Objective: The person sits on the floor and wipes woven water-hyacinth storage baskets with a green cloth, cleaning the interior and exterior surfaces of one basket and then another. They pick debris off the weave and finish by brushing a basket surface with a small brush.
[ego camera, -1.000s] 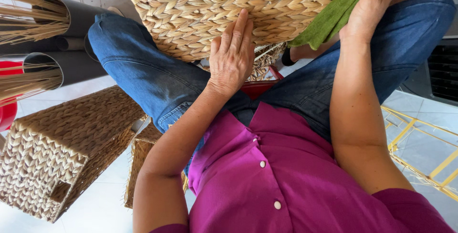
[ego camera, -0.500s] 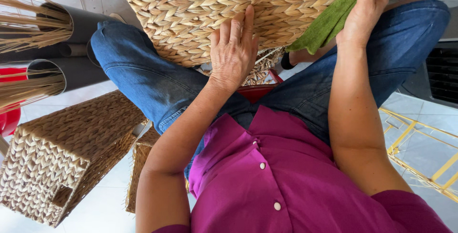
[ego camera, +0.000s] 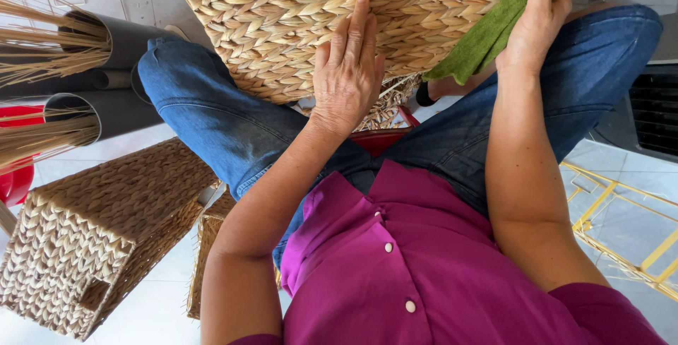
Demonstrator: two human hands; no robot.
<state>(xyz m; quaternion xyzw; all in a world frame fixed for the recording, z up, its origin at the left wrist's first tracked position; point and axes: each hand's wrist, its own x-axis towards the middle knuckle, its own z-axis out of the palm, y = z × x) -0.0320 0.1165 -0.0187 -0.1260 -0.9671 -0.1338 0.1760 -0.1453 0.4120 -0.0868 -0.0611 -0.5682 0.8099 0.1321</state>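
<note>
**Wiping down a woven basket: brace with one hand, cloth in the other**

So the left hand [ego camera: 349, 69] is laid flat on the side of the big woven basket [ego camera: 339, 13], fingers stretched out and close together, palm pressed on the weave. It's not gripping anything, just steadying. The right hand [ego camera: 533, 24] is up at the right edge of the basket with its fingers closed over a green cloth [ego camera: 487, 34], pinning it against the weave. The thumb is hidden, so I can't tell how tight the hold is.

The basket sits on the person's lap, propped across both knees in blue jeans [ego camera: 212, 119], tipped toward the camera.

My take on doing this bit well: keep that flat hand opposite the cloth so the basket doesn't roll off the knees when you push. Wipe along the braid rather than across it, or the cloth will probably snag on the strand ends. Light pressure, since the weave looks dry and could fray.

Around it: a smaller boxy woven basket [ego camera: 92, 239] lies on the tiled floor [ego camera: 155, 310] to the left, grey tubes [ego camera: 120, 41] stuffed with dried stalks behind it, and a yellow wire frame [ego camera: 621, 225] off to the right.
</note>
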